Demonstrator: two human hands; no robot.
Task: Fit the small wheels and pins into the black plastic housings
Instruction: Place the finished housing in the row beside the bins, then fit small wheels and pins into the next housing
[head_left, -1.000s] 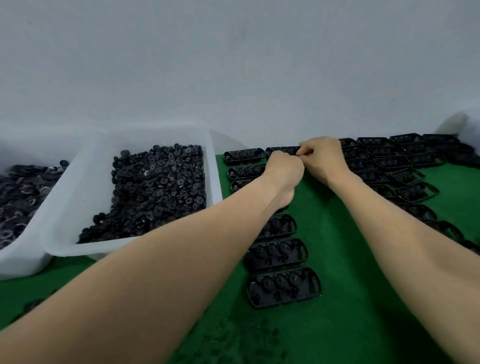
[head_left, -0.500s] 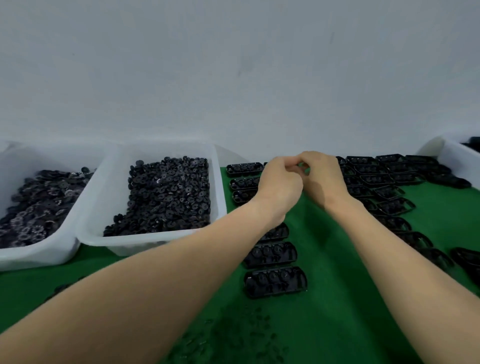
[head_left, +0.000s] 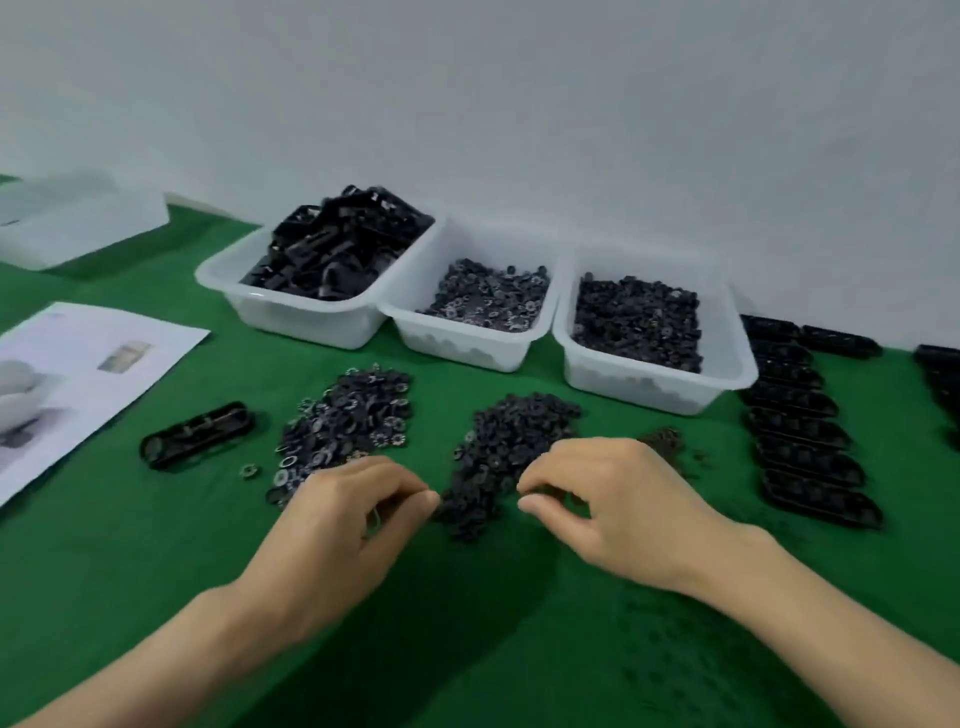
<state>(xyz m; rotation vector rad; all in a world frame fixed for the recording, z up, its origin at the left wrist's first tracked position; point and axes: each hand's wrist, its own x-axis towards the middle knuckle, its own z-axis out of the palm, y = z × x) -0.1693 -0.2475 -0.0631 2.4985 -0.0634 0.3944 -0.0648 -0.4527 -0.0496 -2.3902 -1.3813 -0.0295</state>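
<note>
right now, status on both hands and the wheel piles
Left hand and right hand low over the green mat, fingers curled, grip unclear. Black wheel pile just ahead between them; lone housing far left. Nothing blocking.

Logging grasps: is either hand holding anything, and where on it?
Cannot tell: left hand and right hand curl beside the wheel pile; blur hides any part.

Near green mat (head_left: 130, 571) open; wheel piles (head_left: 348, 421) mid, bins (head_left: 457, 343) far, housing column (head_left: 800, 431) right, paper (head_left: 93, 353) left block.
</note>
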